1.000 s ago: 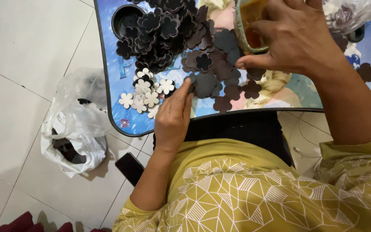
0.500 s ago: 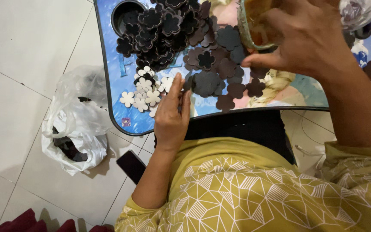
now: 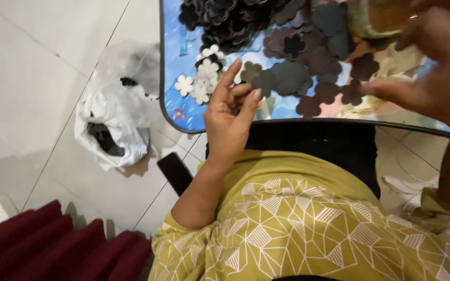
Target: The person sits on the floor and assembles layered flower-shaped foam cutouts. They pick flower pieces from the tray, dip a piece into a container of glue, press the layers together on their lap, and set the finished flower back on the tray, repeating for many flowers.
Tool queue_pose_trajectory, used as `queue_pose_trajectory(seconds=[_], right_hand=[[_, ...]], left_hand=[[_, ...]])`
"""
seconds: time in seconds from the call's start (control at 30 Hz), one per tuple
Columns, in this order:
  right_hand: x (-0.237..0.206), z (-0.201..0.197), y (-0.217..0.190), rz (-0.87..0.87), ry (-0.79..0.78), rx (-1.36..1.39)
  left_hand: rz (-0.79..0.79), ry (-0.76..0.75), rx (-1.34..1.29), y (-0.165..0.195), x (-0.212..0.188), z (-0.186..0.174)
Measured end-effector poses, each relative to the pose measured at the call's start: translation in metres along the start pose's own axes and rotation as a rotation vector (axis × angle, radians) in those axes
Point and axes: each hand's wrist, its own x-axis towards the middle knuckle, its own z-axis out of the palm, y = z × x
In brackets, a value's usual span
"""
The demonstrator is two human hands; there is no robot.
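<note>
white floor tiles under us, small blue picture-print table [image 3: 183, 112] over our lap. our left hand [image 3: 230, 122] hovers at its near edge, fingers loosely curled, holding nothing. beyond lie flat dark brown flower-shaped foam cutouts [image 3: 287, 78]: probably light, bendy, easiest pinched by a petal edge. our right hand [image 3: 438, 78] is blurred, can't tell its grip.

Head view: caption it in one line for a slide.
Left hand lifted beside white flower cutouts; right hand holds a jar above dark flower cutouts.
</note>
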Motion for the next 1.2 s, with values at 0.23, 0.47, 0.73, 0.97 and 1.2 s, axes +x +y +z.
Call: queue_pose_trajectory(seconds=[0.23,0.47,0.73,0.97,1.2], right_hand=[[-0.039,0.011,-0.024,-0.058,0.181,0.318],[-0.045,0.054,-0.067,0.009,0.343,0.454],[-0.053,0.057,-0.095,0.077,0.372,0.678],[-0.049,0.052,-0.120,0.125,0.353,0.770],[-0.053,0.066,-0.120,0.095,0.263,0.834]], left_hand=[[0.495,0.002,0.815,0.015,-0.005,0.004],[0.562,-0.117,0.833,0.012,-0.017,0.006],[0.371,0.226,1.079,0.030,-0.029,-0.050],[0.509,0.109,1.189,0.029,-0.032,-0.038],[0.485,0.050,1.241,0.027,-0.018,-0.033]])
